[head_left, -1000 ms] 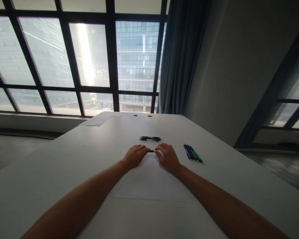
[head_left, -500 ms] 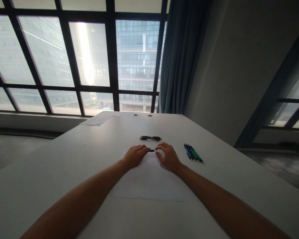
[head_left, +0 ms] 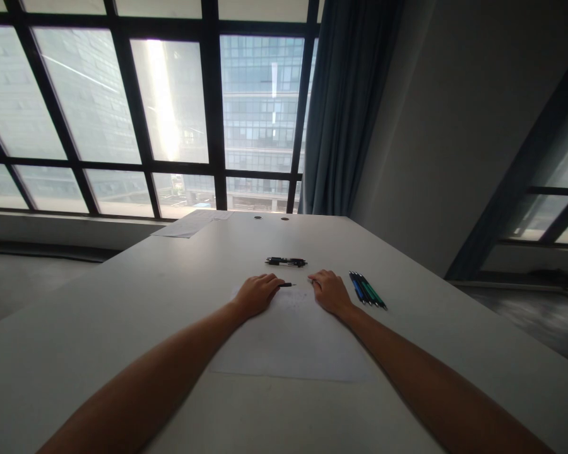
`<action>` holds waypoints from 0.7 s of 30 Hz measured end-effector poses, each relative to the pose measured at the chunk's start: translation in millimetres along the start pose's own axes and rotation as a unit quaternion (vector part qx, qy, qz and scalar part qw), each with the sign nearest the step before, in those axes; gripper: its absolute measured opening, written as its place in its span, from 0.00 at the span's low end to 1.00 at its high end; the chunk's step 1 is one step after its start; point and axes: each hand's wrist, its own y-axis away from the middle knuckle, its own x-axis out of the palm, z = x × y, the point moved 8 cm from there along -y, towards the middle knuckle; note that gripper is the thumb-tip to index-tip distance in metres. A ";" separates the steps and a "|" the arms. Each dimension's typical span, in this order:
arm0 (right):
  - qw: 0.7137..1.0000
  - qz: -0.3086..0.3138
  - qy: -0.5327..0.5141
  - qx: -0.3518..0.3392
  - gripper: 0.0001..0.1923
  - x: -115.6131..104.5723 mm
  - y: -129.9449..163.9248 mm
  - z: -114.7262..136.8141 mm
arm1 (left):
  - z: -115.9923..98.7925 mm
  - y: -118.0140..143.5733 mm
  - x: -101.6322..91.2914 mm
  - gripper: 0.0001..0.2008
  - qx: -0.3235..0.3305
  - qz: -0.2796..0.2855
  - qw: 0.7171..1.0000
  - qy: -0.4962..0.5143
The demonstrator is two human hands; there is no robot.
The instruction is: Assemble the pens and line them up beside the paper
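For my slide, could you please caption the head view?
Left hand holds a slim black pen over white paper sheet.

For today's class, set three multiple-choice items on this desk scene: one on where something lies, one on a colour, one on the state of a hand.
1. Where does the row of blue and green pens lie?
A. To the right of the right hand
B. Under the left arm
C. On the far sheet by the window

2. What colour is the curtain?
A. Red
B. Blue-grey
C. Yellow

3. What is the left hand doing?
A. Lifted above the table
B. Gripping the curtain
C. Resting on the white paper, holding a dark pen part

Answers:
1 A: the pens lie on the table just past the right hand.
2 B: the drape beside the window is blue-grey.
3 C: the hand lies on the white paper, and a dark pen part sticks out from its fingers.
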 end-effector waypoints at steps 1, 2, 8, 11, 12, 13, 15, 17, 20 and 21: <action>1.000 -0.003 -0.004 -0.002 0.14 0.1 0.1 -0.1 | 0.1 0.0 0.1 0.12 -0.001 0.001 1.000 -0.001; 1.000 -0.007 -0.009 -0.004 0.13 -0.3 0.3 -0.1 | 0.3 0.1 0.1 0.12 -0.003 0.002 1.000 -0.002; 0.998 -0.049 -0.040 -0.009 0.08 -12.3 1.7 8.0 | 2.1 0.2 1.5 0.12 -0.013 0.010 1.000 -0.002; 0.993 -0.085 -0.080 -0.025 0.06 -22.9 4.8 22.6 | 3.4 0.3 2.6 0.11 -0.019 0.014 1.000 0.001; 0.991 -0.089 -0.090 -0.032 0.06 -24.9 6.1 28.5 | 3.7 0.4 2.8 0.11 -0.020 0.014 1.000 0.003; 0.990 -0.088 -0.098 -0.039 0.05 -26.0 7.4 34.5 | 3.9 0.5 2.9 0.11 -0.022 0.014 1.000 0.004; 0.989 -0.085 -0.109 -0.048 0.05 -27.2 10.0 44.7 | 3.8 0.6 2.6 0.11 -0.021 0.013 1.000 0.004; 0.988 -0.086 -0.115 -0.052 0.05 -28.8 12.1 51.2 | 3.4 0.6 2.1 0.12 -0.021 0.011 1.000 0.003; 0.987 -0.091 -0.118 -0.053 0.05 -30.8 13.8 54.7 | 2.6 0.5 0.9 0.12 -0.019 0.007 1.000 0.003; 0.987 -0.092 -0.119 -0.054 0.05 -31.2 14.0 54.6 | 2.2 0.5 0.5 0.12 -0.017 0.006 1.000 0.003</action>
